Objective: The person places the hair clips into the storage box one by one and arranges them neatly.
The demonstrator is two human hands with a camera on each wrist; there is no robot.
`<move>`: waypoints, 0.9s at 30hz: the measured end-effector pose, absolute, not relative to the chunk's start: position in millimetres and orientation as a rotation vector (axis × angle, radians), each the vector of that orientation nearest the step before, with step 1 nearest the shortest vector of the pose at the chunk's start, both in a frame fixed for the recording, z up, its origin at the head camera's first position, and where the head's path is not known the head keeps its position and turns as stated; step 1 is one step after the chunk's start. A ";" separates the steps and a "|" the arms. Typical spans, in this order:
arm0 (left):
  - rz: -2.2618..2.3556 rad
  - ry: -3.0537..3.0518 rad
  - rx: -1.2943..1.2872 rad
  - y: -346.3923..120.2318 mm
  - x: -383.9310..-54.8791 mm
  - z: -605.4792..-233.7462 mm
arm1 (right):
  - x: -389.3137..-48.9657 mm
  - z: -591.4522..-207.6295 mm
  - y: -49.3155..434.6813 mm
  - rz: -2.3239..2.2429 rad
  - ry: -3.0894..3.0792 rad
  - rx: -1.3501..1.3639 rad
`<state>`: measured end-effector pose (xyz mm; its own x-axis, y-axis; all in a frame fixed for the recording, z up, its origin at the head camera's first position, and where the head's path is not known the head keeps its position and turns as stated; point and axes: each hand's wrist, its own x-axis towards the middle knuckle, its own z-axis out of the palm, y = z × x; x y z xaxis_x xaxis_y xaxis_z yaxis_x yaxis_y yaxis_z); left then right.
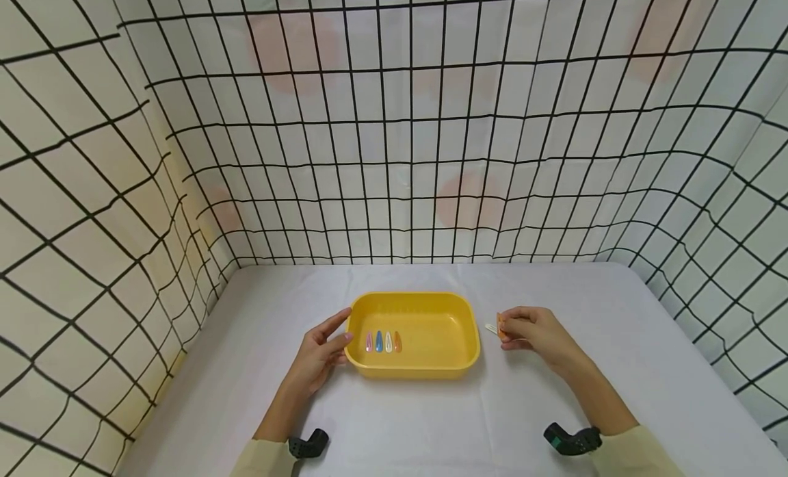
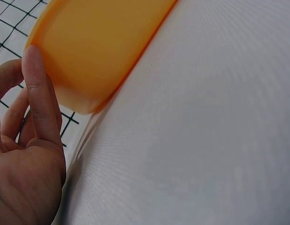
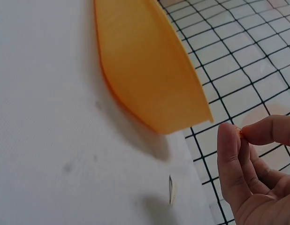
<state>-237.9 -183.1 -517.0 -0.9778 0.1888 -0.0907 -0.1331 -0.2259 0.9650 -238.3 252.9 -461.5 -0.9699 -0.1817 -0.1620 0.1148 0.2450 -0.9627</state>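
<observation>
In the head view a yellow tray (image 1: 431,371) holds a row of several snap hair clips: pink (image 1: 369,341), blue (image 1: 379,341), white (image 1: 388,341) and orange (image 1: 397,341). My left hand (image 1: 317,357) touches the tray's left end, its thumb at the rim and its fingers fairly straight along the outside. Right of the tray, my right hand (image 1: 538,333) pinches an orange hair clip (image 1: 501,326) between thumb and fingers. Only a sliver of that clip (image 3: 240,133) shows in the right wrist view. A white hair clip (image 3: 172,190) lies on the table near this hand.
White cloth covers the table (image 1: 418,429). Black wire grid panels (image 1: 411,162) with white backing stand behind and along both sides. A dark strap-on device (image 1: 309,444) sits at the left wrist, and another (image 1: 572,439) at the right.
</observation>
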 end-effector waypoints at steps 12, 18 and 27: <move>2.312 1.802 0.066 -184.9 -238.2 -516.5 | -251.4 -448.2 210.7 -1.861 2.189 -0.151; 2.313 1.807 0.073 -184.5 -239.3 -517.3 | -255.7 -444.3 187.7 -1.867 2.146 -0.204; 2.316 1.791 0.097 -185.3 -239.1 -518.2 | -261.4 -450.6 151.0 -1.811 2.127 -0.177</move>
